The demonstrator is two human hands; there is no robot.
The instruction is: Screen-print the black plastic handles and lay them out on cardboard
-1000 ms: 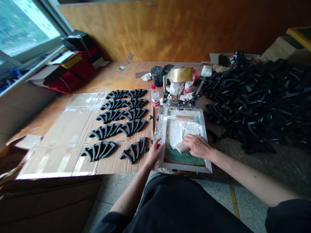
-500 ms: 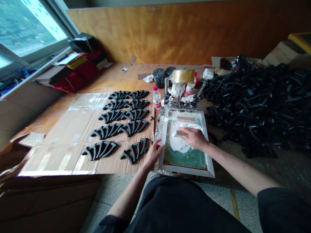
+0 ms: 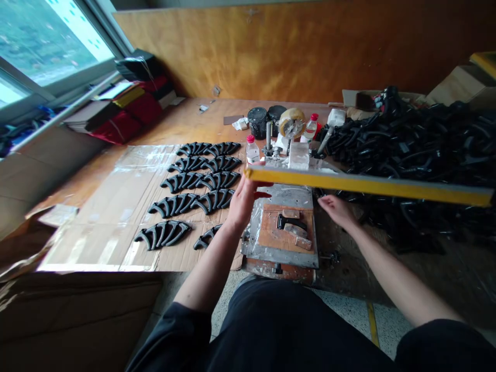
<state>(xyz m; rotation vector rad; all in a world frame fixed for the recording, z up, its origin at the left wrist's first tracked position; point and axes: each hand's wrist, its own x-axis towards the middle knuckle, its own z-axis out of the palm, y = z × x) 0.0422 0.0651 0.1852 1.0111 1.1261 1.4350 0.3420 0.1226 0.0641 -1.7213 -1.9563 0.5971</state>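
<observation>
The screen frame [image 3: 368,185] is tilted up, its yellow edge toward me. My left hand [image 3: 246,199] grips its left end. Below it lies the metal base plate [image 3: 287,194] with a brown wooden board [image 3: 267,227] on top. One black handle-shaped part [image 3: 292,223] lies on that board between small blocks. My right hand [image 3: 338,211] is beside the plate's right edge, under the frame; its fingers are close together and whatever they hold, if anything, is too small to make out.
Rows of black parts [image 3: 174,205] lie on the cardboard [image 3: 96,227] to the left. A large heap of black parts [image 3: 406,144] fills the right. Behind the frame stand a red-capped bottle [image 3: 252,151], dark tubs [image 3: 257,124] and a tape roll [image 3: 292,123].
The frame has swung up off the base, uncovering the board and black part. My left hand has risen with it. My right hand has left the white squeegee and moved right.
</observation>
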